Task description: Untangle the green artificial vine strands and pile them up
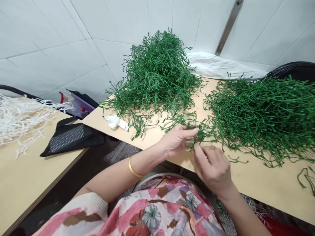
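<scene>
My left hand (177, 140) is closed around several thin green cords (199, 133) with knotted or budlike ends, its thumb pointing right. Just to its right, the fingertips of my right hand (213, 165) are pinched on the lower end of the same cords. Both hands are nearly touching above the front edge of the pale wooden table (248, 175). Beyond them rises a tall heap of green cords (157, 72), with loose strands reaching toward my left hand. A second wide green pile (268, 114) lies to the right. Fingers hide exactly where the cords are gripped.
A crumpled white tissue (114, 122) lies at the table's left edge. On another table at left are white cords (22, 118) and a black mesh bag (67, 137). White cloth (219, 65) lies along the tiled wall. A black rounded object (292, 69) stands behind the right pile.
</scene>
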Motion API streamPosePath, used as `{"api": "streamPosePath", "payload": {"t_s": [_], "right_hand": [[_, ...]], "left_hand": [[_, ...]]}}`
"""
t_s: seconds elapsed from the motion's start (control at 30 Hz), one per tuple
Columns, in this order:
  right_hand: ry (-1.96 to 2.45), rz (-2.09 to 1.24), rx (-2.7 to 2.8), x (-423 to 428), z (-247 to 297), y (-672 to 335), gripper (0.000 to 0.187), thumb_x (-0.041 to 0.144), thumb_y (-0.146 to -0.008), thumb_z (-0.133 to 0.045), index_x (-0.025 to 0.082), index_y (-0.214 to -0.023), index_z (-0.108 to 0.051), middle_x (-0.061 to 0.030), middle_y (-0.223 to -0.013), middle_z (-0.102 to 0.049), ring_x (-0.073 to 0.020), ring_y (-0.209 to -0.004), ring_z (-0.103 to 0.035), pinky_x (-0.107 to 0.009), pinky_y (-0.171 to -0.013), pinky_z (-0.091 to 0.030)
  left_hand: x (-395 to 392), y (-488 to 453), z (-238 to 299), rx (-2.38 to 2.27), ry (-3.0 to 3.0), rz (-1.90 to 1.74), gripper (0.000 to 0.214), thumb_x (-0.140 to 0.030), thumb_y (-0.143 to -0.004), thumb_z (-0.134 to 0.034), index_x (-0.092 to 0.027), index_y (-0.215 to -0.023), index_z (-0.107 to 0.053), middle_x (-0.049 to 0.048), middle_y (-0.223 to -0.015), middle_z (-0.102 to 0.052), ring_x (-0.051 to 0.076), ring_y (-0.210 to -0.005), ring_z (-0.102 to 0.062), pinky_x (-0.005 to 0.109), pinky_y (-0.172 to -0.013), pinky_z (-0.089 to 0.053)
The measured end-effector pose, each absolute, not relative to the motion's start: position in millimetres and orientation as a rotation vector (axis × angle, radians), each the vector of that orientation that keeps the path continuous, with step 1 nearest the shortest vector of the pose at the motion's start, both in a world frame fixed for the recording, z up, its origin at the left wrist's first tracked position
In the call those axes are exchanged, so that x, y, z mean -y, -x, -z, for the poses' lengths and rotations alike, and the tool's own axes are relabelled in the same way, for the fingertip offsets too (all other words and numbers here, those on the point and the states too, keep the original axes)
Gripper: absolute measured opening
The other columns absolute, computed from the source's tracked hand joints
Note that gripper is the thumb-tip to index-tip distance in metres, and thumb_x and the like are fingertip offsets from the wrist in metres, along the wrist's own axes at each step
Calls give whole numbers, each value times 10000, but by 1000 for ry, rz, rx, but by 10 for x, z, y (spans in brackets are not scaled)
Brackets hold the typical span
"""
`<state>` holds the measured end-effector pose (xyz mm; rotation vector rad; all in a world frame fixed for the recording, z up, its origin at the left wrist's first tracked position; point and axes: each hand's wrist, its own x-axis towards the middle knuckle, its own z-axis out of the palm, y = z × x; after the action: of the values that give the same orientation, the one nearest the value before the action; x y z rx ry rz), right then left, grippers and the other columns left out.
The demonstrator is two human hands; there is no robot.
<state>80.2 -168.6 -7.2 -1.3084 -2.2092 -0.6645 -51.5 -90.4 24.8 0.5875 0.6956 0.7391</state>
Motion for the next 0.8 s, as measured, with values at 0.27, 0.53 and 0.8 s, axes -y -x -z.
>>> {"api": "streamPosePath", "payload": {"t_s": [0.27,0.53,0.8], "right_hand": [[1617,407,2317,1538,235,-750,341,186,-830,-413,103,-1131,-549,-147,-906,-557,-254,-852,-469,-380,-735,-366],[1578,265,2305,1347,164,-862,203,180,-859,-406,163,-924,-598,-73,-861,-581,-191,-834,-475,-317,-753,-332],[1612,627,2473,866,227,-1352,358,238,-897,-332,105,-1163,-532,-143,-1213,-546,-270,-1165,-386,-432,-964,-209]], "left_hand": [[400,335,-248,-718,-842,-894,115,-64,-651,-622,-138,-729,-663,-15,-640,-608,64,-557,-517,235,-623,-425],[-232,255,-131,-935,-909,-909,123,-29,-691,-543,-119,-720,-622,-15,-522,-527,79,-476,-485,232,-529,-416],[-263,202,-42,-741,-733,-776,152,-29,-719,-512,-148,-787,-576,10,-597,-580,137,-556,-588,286,-560,-488]]}}
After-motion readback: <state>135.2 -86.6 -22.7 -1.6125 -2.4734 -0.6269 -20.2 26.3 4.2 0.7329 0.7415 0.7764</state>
